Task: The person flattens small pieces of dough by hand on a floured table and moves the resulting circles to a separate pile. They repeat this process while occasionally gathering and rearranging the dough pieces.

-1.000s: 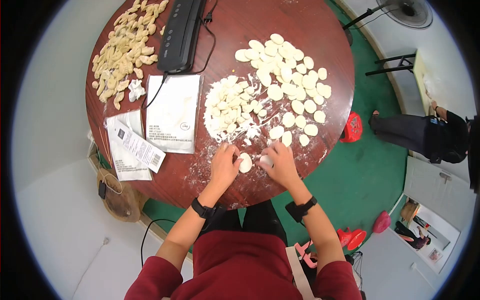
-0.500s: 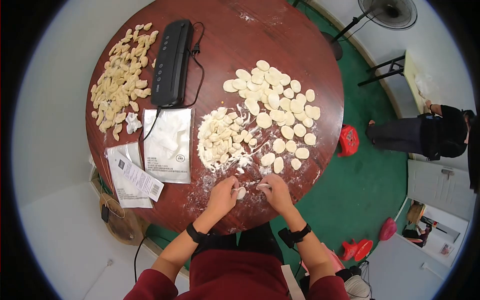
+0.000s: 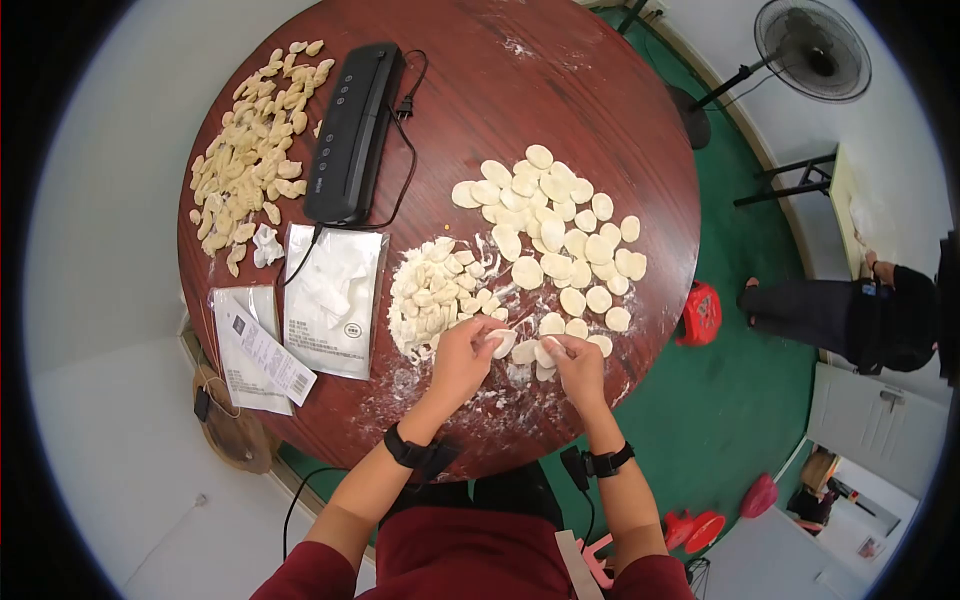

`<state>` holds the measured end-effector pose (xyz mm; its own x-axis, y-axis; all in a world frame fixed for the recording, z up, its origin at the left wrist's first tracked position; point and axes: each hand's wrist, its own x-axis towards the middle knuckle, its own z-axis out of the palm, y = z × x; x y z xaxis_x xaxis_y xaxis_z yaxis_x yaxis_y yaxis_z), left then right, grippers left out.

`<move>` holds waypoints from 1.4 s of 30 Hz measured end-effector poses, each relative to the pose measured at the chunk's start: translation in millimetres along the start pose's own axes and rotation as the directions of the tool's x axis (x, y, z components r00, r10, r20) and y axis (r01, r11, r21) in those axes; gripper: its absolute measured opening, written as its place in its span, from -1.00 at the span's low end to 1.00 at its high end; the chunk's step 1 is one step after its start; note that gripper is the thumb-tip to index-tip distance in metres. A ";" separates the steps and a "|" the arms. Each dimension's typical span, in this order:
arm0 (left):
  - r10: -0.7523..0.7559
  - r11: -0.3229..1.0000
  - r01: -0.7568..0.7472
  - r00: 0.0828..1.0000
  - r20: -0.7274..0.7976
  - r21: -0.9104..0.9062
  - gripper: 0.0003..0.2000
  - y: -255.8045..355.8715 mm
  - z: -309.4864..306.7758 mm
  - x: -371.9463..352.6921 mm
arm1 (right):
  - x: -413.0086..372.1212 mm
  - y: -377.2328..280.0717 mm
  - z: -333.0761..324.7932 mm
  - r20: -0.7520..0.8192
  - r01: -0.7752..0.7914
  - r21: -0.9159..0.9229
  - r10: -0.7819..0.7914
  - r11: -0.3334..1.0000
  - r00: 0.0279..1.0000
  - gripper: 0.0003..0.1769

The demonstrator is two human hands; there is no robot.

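Observation:
My left hand [image 3: 464, 362] is closed, with a pale flattened dough disc [image 3: 504, 344] between thumb and fingertips. My right hand [image 3: 580, 368] pinches another dough disc [image 3: 544, 354] at the near edge of the spread of discs. Just beyond my hands lie many flat round dough discs [image 3: 553, 190], some overlapping. To their left, small dough pieces [image 3: 432, 285] sit heaped in loose white flour [image 3: 405, 325]. Flour dusts the wood-brown round table [image 3: 480, 90] around both hands.
A black vacuum sealer [image 3: 352, 135] with its cord stands left of the dough, beside many shaped dough pieces [image 3: 245, 150]. Plastic packets [image 3: 335, 340] lie near the left edge. Right of the table are a red stool [image 3: 700, 314], a fan [image 3: 810, 50] and another person [image 3: 840, 310].
Both hands have moved forward, away from my body, and slightly right, toward the nearest discs. Each still has a dough disc at its fingertips. The whole view has shifted a little.

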<state>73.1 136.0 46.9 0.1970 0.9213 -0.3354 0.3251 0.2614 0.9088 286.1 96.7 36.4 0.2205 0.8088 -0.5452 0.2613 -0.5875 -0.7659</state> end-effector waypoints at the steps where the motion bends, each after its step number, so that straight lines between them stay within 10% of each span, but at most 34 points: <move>1: -0.004 1.000 0.004 1.000 -0.012 -0.004 -0.81 1.9 5.5 6.5 | 6.7 -1.8 -2.9 0.011 0.004 -0.007 -0.004 1.000 1.000 -0.76; 22: 0.040 0.999 -0.037 0.980 -0.197 0.016 -0.76 12.4 37.2 33.3 | 207.6 -77.6 -56.7 -0.077 0.496 -0.017 -0.495 0.868 0.865 -0.64; 29: -0.049 0.989 0.014 0.970 -0.240 -0.144 -0.77 -1.7 40.3 21.0 | 290.4 -116.3 -62.1 -0.018 0.364 0.088 -0.364 0.927 0.931 -0.58; 33: -0.084 0.990 0.056 0.973 -0.217 -0.131 -0.77 -0.9 38.0 18.9 | 275.3 -115.9 -64.2 -0.054 0.253 -0.111 -0.260 0.961 0.964 -0.63; 35: -0.041 0.994 0.015 0.966 -0.255 -0.104 -0.75 -0.9 38.9 21.3 | 260.9 -103.9 -68.3 -0.114 0.546 -0.646 -0.775 0.534 0.622 -0.66; 42: -0.022 0.996 0.006 0.982 -0.188 -0.088 -0.78 8.7 44.4 33.9 | 161.4 -68.8 -61.6 -0.049 0.598 -0.442 -0.684 0.668 0.728 -0.66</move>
<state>123.7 156.7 32.4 0.0122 0.9529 -0.3030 0.2431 0.2911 0.9253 361.6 266.0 22.0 0.0281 0.9891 0.1443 0.7223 0.0797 -0.6870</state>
